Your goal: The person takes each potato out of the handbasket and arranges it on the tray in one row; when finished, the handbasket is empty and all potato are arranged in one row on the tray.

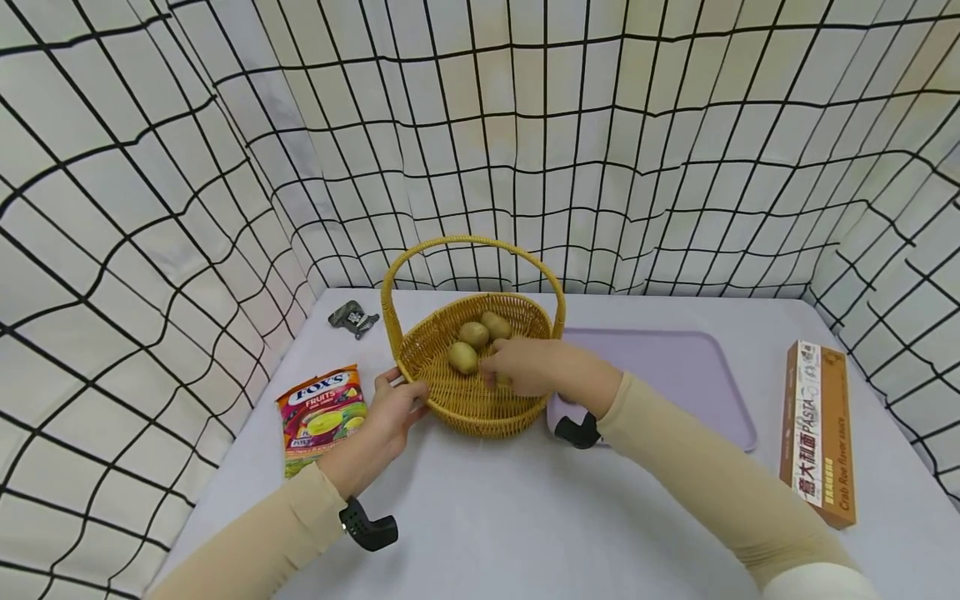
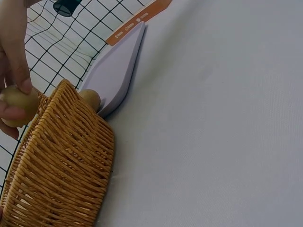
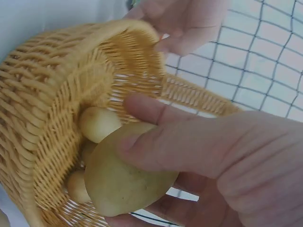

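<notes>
A yellowish oval potato [image 3: 118, 187] is gripped by the right hand [image 1: 521, 367] inside the golden-brown woven wicker basket [image 1: 487, 427], where three similar potatoes [image 1: 462, 357] are held. The basket's rim is pinched by the left hand [image 1: 393, 404]. Placement is presumed in hand, though removal cannot be excluded from these angles; gentle release beside the others, rim steadied, seems required next.

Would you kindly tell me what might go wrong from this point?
The potato in the right hand could slip from its grip and knock the other potatoes in the basket. The basket might also shift or tip if bumped, should the left hand at its edge loosen.
</notes>
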A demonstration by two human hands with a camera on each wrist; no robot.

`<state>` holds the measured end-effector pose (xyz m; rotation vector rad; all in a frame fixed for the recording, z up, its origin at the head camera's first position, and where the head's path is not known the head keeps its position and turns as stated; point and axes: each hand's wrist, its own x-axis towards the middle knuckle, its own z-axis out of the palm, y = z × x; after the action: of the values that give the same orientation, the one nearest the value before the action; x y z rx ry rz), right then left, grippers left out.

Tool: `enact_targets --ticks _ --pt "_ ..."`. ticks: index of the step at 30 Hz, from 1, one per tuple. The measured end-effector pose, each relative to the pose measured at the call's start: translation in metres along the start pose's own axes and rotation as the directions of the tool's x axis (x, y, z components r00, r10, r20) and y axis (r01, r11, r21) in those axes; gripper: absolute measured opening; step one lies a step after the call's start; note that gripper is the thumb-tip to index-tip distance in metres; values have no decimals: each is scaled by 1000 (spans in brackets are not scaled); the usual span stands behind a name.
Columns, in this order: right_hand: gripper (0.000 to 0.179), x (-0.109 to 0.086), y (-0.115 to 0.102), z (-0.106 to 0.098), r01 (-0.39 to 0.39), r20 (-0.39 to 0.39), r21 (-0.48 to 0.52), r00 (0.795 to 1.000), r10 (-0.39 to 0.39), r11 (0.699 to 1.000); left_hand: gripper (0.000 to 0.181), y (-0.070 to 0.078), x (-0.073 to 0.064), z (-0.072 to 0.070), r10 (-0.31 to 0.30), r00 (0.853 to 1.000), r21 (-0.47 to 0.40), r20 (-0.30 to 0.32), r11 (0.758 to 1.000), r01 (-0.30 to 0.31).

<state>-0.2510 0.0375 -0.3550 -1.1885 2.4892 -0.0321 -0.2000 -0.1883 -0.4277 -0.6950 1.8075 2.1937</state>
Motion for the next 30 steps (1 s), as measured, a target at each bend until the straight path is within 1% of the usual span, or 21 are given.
enact_targets --ticks 5,10,15,19,23,24,26,30 --pt "44 -21 -10 -10 -49 -6 -13 999 49 999 86 1 0 0 7 1000 -7 3 1000 -7" --pt "47 -41 -17 -18 -97 13 -12 995 97 995 85 -1 1 -2 6 1000 -1 -1 1000 -6" --pt "40 -62 -17 -23 -114 11 -22 993 114 993 86 -4 1 -3 9 1000 -9 3 1000 -9" --pt "30 -78 -11 -25 -125 1 13 992 125 992 87 -5 0 -3 13 1000 -11 6 1000 -13" --pt "27 -92 -1 -26 -158 18 123 987 157 980 87 -4 -1 -4 13 1000 -3 7 1000 -13" --pt "27 -95 1 -26 -168 26 136 986 166 976 87 -4 -1 -4 15 1000 -1 8 1000 -15" --pt "28 -99 6 -26 -192 34 149 981 189 970 87 -4 0 -3 18 1000 5 9 1000 -18" --pt "25 -105 18 -23 -223 54 140 975 217 965 87 -4 1 -3 23 1000 7 14 1000 -23"
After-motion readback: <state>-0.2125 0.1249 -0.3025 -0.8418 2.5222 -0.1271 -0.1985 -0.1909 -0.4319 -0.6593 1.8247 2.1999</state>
